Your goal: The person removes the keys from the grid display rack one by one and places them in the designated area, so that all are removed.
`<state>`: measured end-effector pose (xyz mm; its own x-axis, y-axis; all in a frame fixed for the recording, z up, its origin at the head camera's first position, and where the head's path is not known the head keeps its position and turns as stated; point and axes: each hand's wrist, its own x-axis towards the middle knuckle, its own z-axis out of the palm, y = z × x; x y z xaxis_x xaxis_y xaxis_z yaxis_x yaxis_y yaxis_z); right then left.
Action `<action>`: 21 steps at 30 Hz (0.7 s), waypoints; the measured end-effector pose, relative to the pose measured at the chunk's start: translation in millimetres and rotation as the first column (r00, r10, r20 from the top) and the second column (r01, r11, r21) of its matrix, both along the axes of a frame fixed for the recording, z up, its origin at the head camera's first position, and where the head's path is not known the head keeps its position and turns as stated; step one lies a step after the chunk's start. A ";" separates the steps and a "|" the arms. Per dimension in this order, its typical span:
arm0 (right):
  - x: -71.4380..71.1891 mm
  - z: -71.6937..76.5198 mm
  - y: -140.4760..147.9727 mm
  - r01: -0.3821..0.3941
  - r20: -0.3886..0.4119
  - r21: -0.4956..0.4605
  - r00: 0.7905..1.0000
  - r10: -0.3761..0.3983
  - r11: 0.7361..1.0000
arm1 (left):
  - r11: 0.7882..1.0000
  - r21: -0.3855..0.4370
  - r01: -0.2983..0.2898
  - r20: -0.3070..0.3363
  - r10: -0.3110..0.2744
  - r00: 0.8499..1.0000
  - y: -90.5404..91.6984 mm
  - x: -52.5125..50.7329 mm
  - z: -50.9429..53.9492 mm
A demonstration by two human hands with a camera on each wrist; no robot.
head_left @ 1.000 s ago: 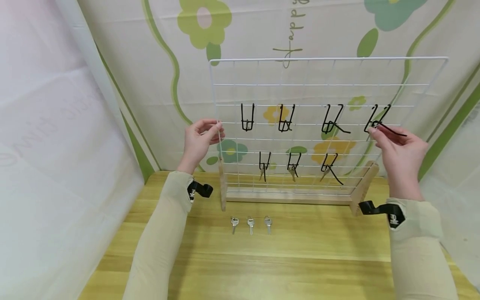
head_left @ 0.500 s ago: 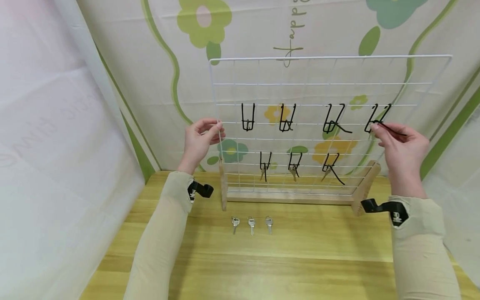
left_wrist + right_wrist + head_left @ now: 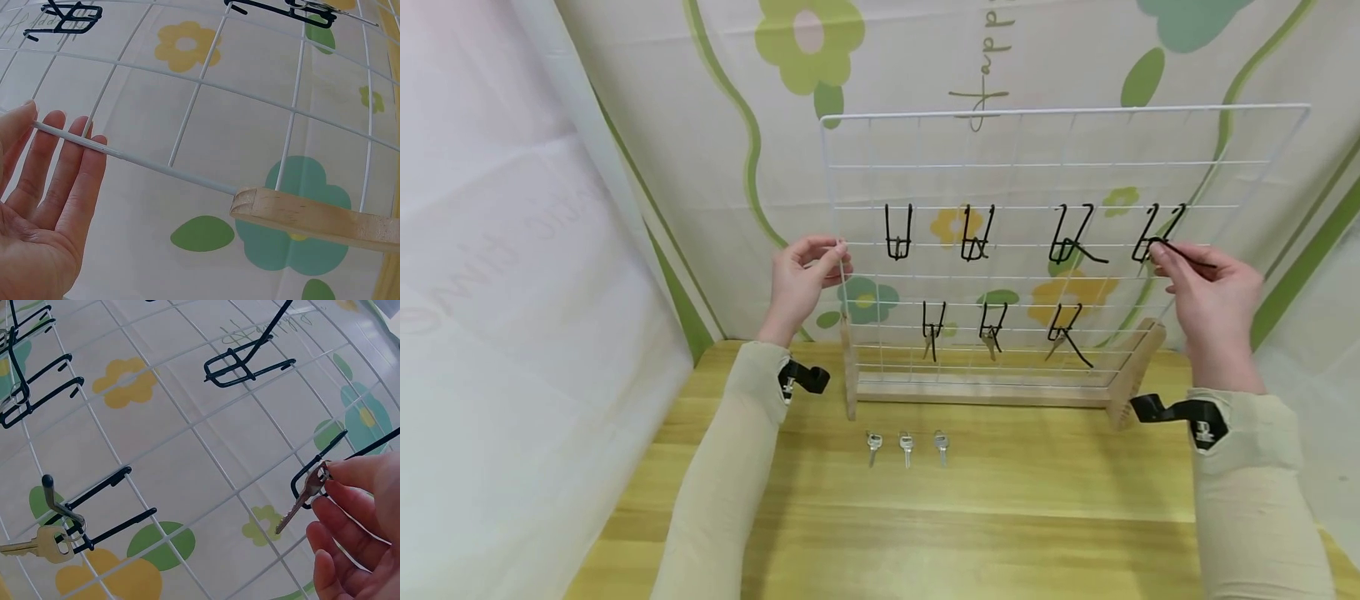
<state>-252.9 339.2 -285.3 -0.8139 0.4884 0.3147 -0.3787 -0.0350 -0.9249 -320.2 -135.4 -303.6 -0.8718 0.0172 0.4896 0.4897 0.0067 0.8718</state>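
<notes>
A white wire grid rack [image 3: 917, 166] stands upright in wooden feet [image 3: 1137, 373], with black hooks [image 3: 1067, 242] in two rows on it. My left hand [image 3: 801, 275] pinches the rack's left edge wire between thumb and fingers. At the upper right hook [image 3: 1145, 242], my right hand [image 3: 1213, 296] pinches a key [image 3: 305, 495] by its head or ring, and the blade points down to the left in the right wrist view. Whether its ring is around the hook is hidden by the fingers. Keys [image 3: 991, 342] hang from the lower hooks, one of them a brass key [image 3: 47, 544].
Three loose keys [image 3: 907, 448] lie in a row on the wooden table [image 3: 1000, 533] before the rack. A flowered cloth [image 3: 910, 50] rises behind it, and a white cloth [image 3: 497, 292] bounds the left side. Hook arms stick out towards me.
My right hand has shifted slightly at the upper right hook, its thumb a little higher. The whole view has drifted a little. My left hand keeps its hold on the rack's edge.
</notes>
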 end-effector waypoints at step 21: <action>34.4 6.1 -1.6 -0.016 -0.173 -0.096 0.985 -0.001 0.995 | 1.000 0.000 -0.011 0.003 0.011 1.000 0.8 -0.9 -1.0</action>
